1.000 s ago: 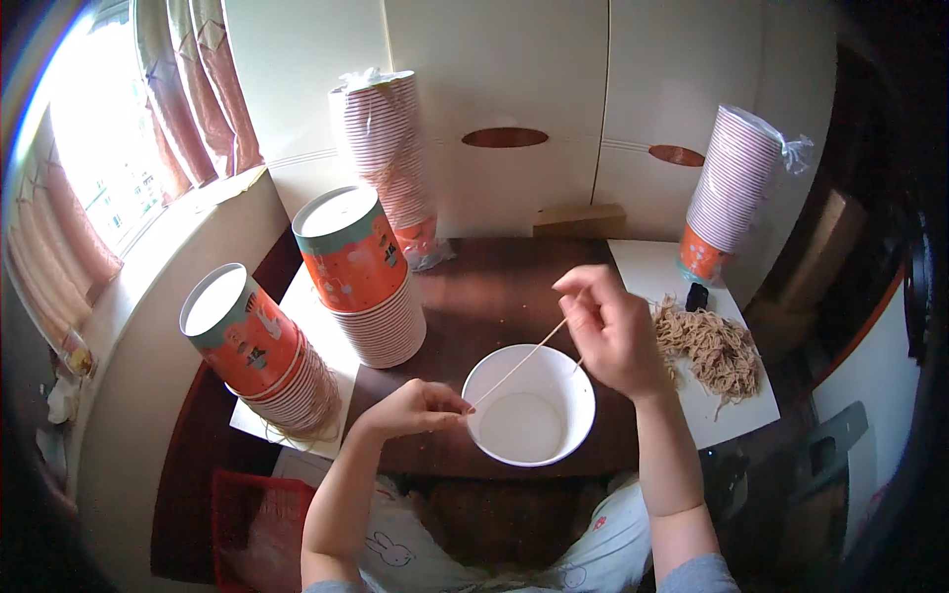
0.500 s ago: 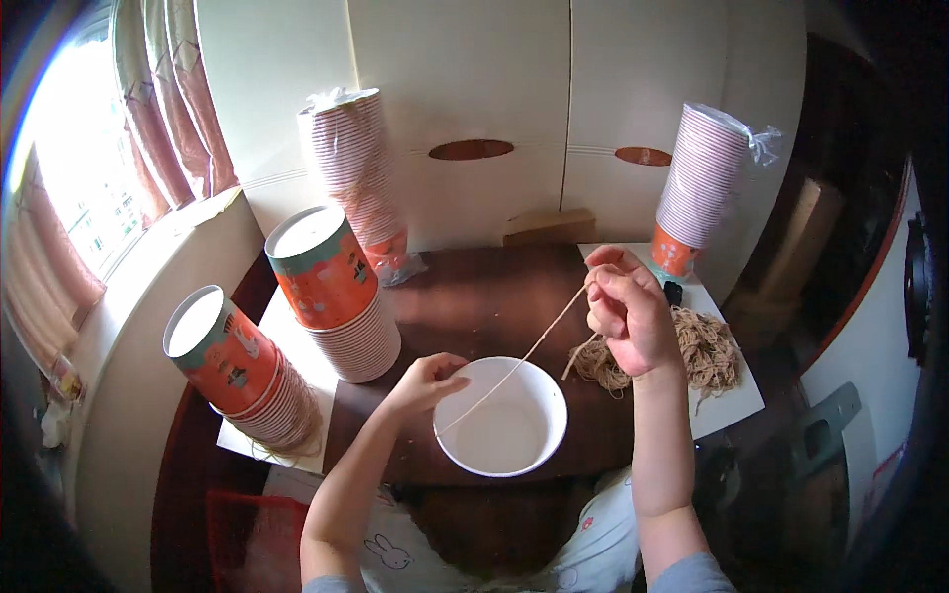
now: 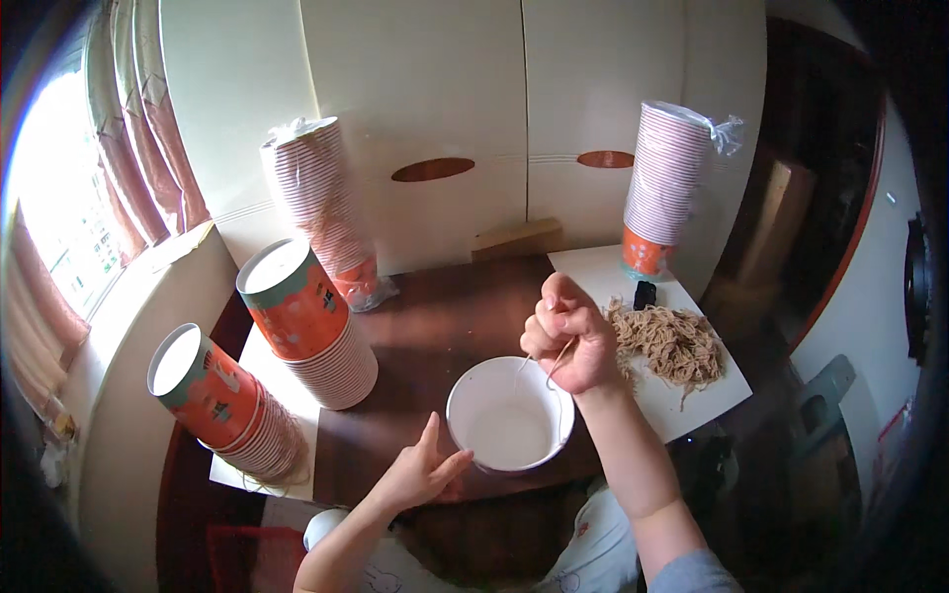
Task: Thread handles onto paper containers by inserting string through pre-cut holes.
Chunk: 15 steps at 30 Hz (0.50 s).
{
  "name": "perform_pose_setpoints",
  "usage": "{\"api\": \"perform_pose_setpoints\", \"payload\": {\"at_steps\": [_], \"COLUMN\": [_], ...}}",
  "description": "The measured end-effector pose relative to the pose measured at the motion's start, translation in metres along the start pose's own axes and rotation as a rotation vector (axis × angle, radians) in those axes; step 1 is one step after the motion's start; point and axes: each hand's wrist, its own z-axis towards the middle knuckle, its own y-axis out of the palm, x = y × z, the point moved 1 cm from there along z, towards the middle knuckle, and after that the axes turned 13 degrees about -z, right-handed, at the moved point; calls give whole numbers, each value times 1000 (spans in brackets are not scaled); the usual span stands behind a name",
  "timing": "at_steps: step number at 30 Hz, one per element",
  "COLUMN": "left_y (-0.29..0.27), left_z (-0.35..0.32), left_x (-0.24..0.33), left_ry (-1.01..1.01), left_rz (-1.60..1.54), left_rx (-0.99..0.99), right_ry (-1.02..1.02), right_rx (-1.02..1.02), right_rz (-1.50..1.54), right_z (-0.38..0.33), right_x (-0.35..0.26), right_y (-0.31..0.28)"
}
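Observation:
A white paper bowl (image 3: 508, 423) stands on the dark wooden table (image 3: 435, 326) in front of me. My right hand (image 3: 568, 336) hovers over the bowl's far right rim, fingers closed on a thin tan string (image 3: 557, 364) that loops down toward the bowl. My left hand (image 3: 423, 472) rests with fingers apart against the bowl's near left side, holding nothing. A loose pile of tan strings (image 3: 672, 342) lies on a white sheet (image 3: 692, 395) just right of my right hand.
Two leaning stacks of orange printed bowls (image 3: 306, 321) (image 3: 222, 405) sit at the left. Tall wrapped stacks of paper cups stand at the back left (image 3: 321, 203) and back right (image 3: 664, 188). A small black object (image 3: 645, 294) lies by the strings. White cabinet doors (image 3: 474, 119) close the back.
My right hand came down and in toward the bowl, drawing the string short. My left hand let go of the string's end and dropped to the bowl's near side.

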Motion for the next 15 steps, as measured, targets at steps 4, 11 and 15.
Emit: {"api": "perform_pose_setpoints", "payload": {"at_steps": [4,11,15], "left_y": [-10,6,9], "left_z": [10,27,23], "left_x": [3,3,9], "left_ry": [593,718,788], "left_rz": [227,-8,13], "left_rx": [158,-30,-23], "right_ry": [58,120,145], "right_rx": [-65,-157,-168], "right_rz": [98,159,162], "right_z": [0,-4,-6], "right_x": [8,22,25], "right_y": [13,35,40]}}
